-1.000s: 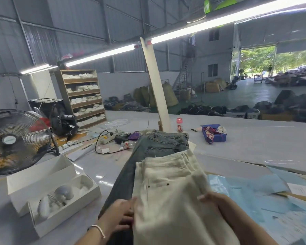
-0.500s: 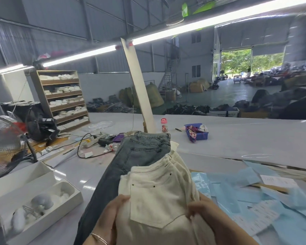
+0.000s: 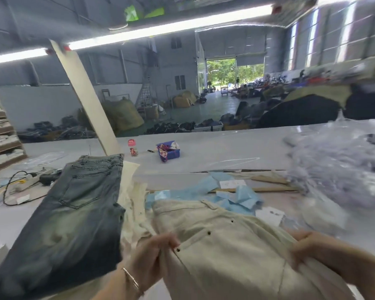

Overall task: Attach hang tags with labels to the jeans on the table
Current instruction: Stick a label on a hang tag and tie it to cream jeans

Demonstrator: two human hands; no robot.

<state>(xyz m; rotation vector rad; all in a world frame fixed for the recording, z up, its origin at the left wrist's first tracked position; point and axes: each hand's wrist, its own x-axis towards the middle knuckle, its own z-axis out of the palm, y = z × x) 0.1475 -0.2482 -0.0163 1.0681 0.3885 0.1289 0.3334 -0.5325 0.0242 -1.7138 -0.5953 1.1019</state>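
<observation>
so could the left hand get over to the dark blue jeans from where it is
Probably yes. The left hand grips the cream jeans at their left edge, and the dark blue jeans lie just beside it with nothing between; it would have to let go first.

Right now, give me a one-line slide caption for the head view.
Both hands, left hand and right hand, grip cream denim jeans beside faded dark-blue denim jeans on the grey table.
</observation>
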